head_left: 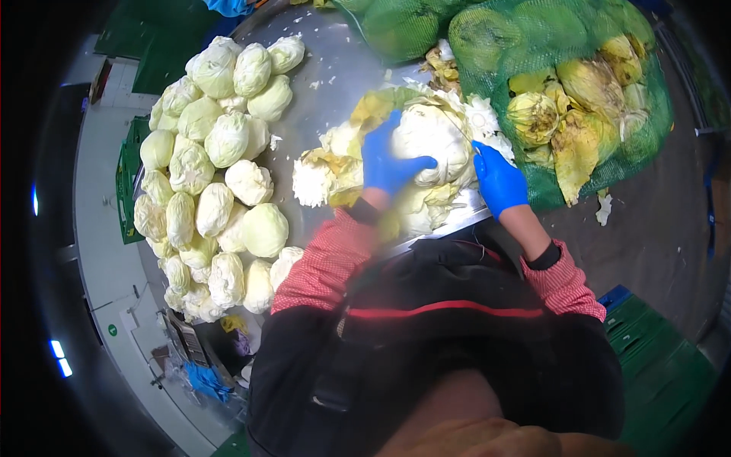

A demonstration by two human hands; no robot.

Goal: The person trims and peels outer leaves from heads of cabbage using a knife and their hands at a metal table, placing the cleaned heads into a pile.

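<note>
A pale, trimmed cabbage (431, 139) rests on the metal table in front of me, among loose leaves. My left hand (390, 156), in a blue glove, grips its left side with the thumb spread across the front. In my right hand (499, 179), also blue-gloved and closed, is a knife (462, 131); its thin blade lies against the cabbage's right side, and the handle is mostly hidden by the fingers. Yellowed outer leaves (333, 177) and white cut pieces surround the cabbage on both sides.
Peeled cabbages (207, 164) are heaped on the table's left. At the right, a green net sack (647, 148) holds untrimmed, browned cabbages; another full net (396, 30) lies at the far edge. Green crates (659, 365) stand at lower right. The metal table (335, 53) carries scattered scraps.
</note>
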